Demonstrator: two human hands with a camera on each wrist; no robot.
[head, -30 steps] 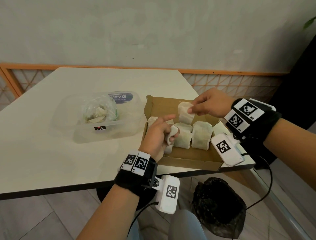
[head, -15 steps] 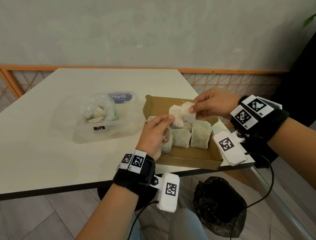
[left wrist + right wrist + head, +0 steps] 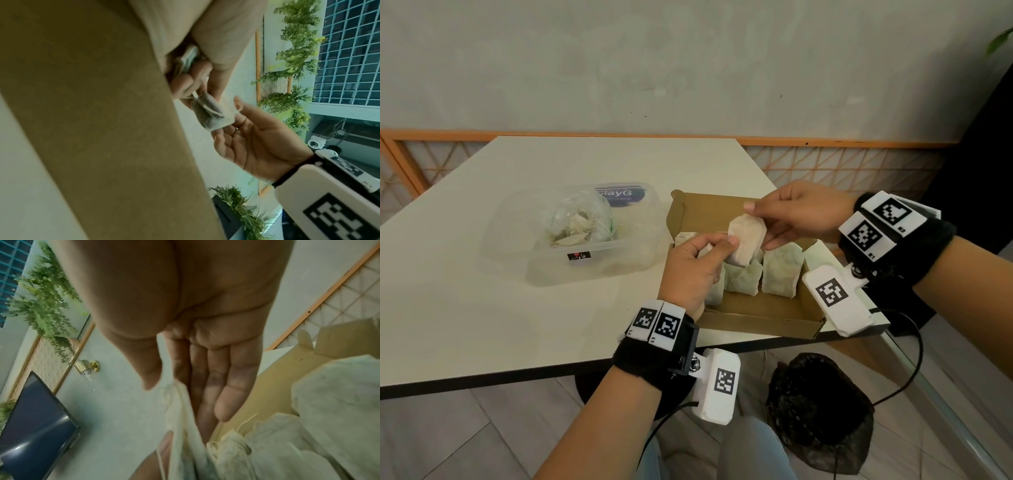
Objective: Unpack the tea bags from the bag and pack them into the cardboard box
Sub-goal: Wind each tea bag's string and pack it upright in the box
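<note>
A pale tea bag [image 3: 748, 243] hangs over the open cardboard box [image 3: 760, 320]. My right hand [image 3: 758, 226] pinches its top between thumb and fingers. At the bag's lower left edge, my left hand [image 3: 722, 245] pinches it too. In the left wrist view both hands meet on this tea bag [image 3: 213, 113], and a second folded tea bag [image 3: 186, 62] sits tucked in my left palm. The right wrist view shows my thumb and straight fingers [image 3: 226, 394] on the held tea bag [image 3: 183, 418]. Several tea bags [image 3: 780, 274] stand in the box.
A clear plastic tub [image 3: 619, 260] to the left of the box holds a clear bag [image 3: 580, 226] with more tea bags. The box lies near the front right corner of the white table [image 3: 482, 308]. A black bag [image 3: 822, 411] rests on the floor below.
My left hand rose from the box, with a tea bag in its palm, and now pinches the tea bag in my right hand. That bag has turned broadside and sits slightly higher.
</note>
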